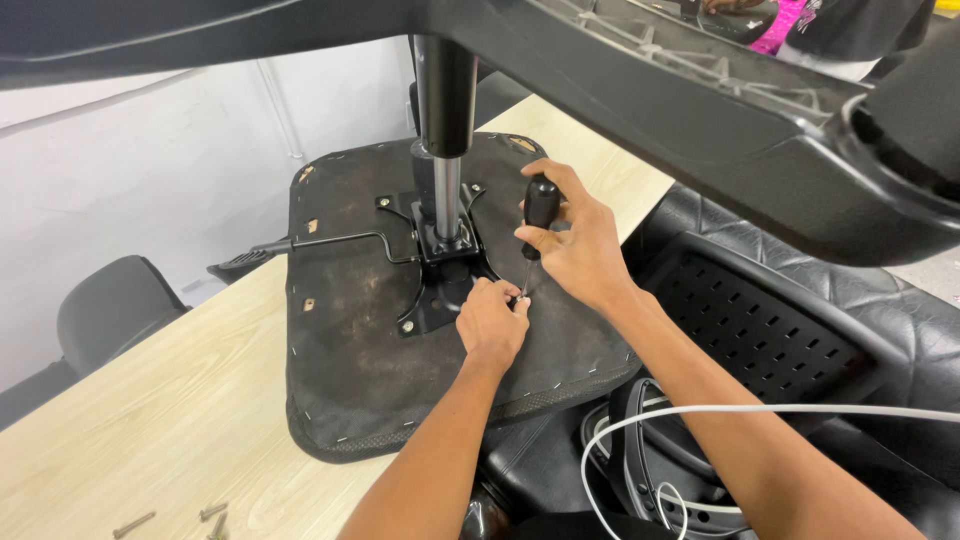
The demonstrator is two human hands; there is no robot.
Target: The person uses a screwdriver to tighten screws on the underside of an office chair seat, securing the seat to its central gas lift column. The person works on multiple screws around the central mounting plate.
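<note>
An upturned office chair seat (350,370), black fabric stapled at its rim, lies on a light wooden table (170,400). A black metal mounting plate (430,300) with a gas-lift column (446,150) stands on it. My right hand (575,245) grips a black-handled screwdriver (540,205), held upright with its tip at the plate's right edge. My left hand (492,322) pinches at the screwdriver's tip, apparently steadying a screw that I cannot see.
The chair's star base (700,100) looms across the top of the view. Loose screws (210,515) lie at the table's near edge. A black perforated backrest (770,330) and a white cable (700,412) lie to the right. Another chair (110,310) stands at left.
</note>
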